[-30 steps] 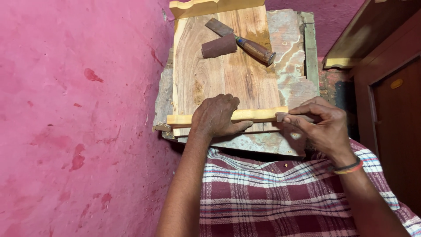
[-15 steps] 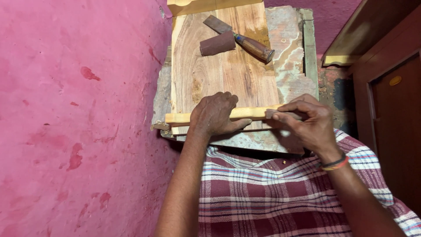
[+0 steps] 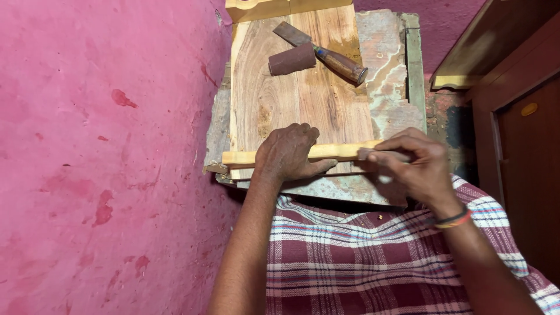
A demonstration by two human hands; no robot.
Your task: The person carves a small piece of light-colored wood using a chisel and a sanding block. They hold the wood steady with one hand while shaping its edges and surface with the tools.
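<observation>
A pale yellow wooden strip [image 3: 245, 157] lies across the near edge of a brown wooden board [image 3: 297, 99]. My left hand [image 3: 287, 153] presses down on the strip's middle, fingers spread over it. At the strip's right end my right hand [image 3: 411, 165] pinches a small dark piece, which looks like sandpaper [image 3: 366, 154], against the wood. Bands circle my right wrist.
A chisel with a wooden handle [image 3: 332, 57] and a brown roll of sandpaper [image 3: 291, 59] lie at the board's far end. The board rests on a worn stone slab [image 3: 385, 99]. A pink wall [image 3: 105, 146] stands to the left, dark wooden furniture [image 3: 519, 116] to the right.
My right hand has slid a little along the strip's right end. My left hand stays pressed on the strip. The view has shifted slightly.
</observation>
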